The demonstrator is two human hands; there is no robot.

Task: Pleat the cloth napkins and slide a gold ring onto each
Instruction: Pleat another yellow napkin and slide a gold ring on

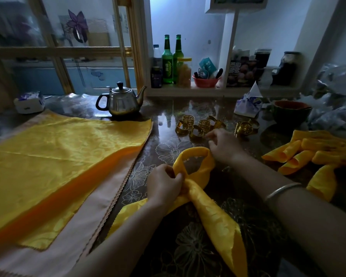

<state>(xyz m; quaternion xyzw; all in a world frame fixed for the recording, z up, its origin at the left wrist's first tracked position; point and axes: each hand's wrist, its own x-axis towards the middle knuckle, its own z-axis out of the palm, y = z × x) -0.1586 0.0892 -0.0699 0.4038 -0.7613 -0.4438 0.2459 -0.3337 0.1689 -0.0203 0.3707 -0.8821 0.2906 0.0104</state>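
Closest to the camera, the broad tail of a pleated yellow napkin (pixel 214 218) runs off the near edge of the table (pixel 168 144), between the person's two forearms.

At the left edge, flat yellow napkins (pixel 58 156) lie spread out on a pale pink cloth (pixel 84 226) with a scalloped hem. Beyond them, at the far left corner, sits a soft tissue pack (pixel 29 101). A steel teapot (pixel 121 101) stands by the far edge, just past the flat napkins.

Near the middle of the table, the left hand (pixel 164 182) has its fingers and thumb curled tightly round the gathered waist of the pleated napkin. Above that grip the cloth bends into an open loop lying on the table.

Past the loop, toward the far edge, a cluster of gold rings (pixel 200 125) rests on the glossy flowered surface. The right hand (pixel 222 144) is seen from the back, fingers bent down and their tips right at the nearest ring of the cluster. Whether they have hold of it cannot be told. A silver bangle (pixel 282 189) circles that forearm.

A smaller group of gold rings (pixel 245 127) lies just right of the hand. Behind these rings are a second tissue pack (pixel 248 105) and a dark bowl (pixel 290 112). At the right edge lies a loose heap of folded yellow napkins (pixel 312 154).
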